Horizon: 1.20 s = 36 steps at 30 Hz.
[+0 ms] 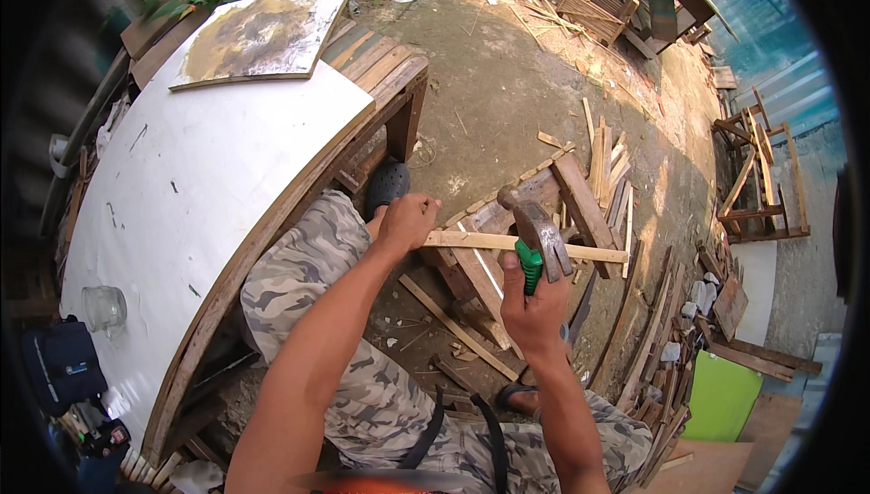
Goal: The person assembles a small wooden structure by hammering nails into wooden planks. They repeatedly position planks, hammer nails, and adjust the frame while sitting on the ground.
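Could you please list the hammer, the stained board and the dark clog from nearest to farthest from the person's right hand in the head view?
1. Hammer: gripped in the right hand.
2. Dark clog: ahead and left, beside the table.
3. Stained board: farther ahead and left, on the table's far end.

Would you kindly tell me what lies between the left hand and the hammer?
In the head view, a pale wooden strip runs from the left hand toward the hammer.
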### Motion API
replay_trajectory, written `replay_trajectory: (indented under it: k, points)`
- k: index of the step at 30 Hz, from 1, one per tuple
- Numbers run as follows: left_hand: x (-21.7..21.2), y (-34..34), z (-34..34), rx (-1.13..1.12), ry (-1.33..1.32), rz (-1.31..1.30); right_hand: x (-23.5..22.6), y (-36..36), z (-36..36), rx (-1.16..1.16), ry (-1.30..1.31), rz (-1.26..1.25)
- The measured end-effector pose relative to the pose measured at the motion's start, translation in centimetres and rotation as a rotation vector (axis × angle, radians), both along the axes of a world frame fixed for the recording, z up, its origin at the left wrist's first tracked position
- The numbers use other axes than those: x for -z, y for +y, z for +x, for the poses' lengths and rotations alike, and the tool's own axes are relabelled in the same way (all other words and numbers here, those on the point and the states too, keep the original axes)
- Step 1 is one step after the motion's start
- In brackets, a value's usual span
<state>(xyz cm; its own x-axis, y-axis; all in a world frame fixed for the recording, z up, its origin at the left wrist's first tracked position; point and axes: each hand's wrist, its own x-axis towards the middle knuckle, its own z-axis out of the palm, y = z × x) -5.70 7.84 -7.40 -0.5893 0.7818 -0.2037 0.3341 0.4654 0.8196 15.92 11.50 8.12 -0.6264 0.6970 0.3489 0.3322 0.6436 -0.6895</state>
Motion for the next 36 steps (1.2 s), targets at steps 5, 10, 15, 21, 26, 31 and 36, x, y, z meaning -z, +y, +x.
replay_trajectory:
  k: [5,10,15,21,26,31,36]
  points:
    - [-0.3,0.0,0.0,0.010,0.015,0.022,1.2,0.5,-1.3,0.029,-0.504,-0.307]
    - [-0.5,0.0,0.0,0.006,-0.040,-0.018,-1.1,0.1,-0.2,0.031,-0.211,-0.141]
    - [-0.6,-0.1,0.1,0.008,-0.030,-0.008,0.5,-0.1,-1.3,0.007,-0.005,0.060]
    - [-0.6,0.0,0.1,0.021,0.038,-0.011,0.8,1.4,-1.1,0.045,-0.437,-0.226]
    - [-0.4,0.0,0.0,0.006,-0.051,-0.054,-0.6,0.2,0.2,0.102,-0.040,-0.118]
    - [-0.5,0.0,-0.1,-0.005,-0.023,-0.023,2.0,-0.2,-1.9,0.030,-0.483,-0.354]
    - [-0.4,0.0,0.0,0.007,0.027,0.006,1.0,0.2,0.1,0.076,-0.064,-0.125]
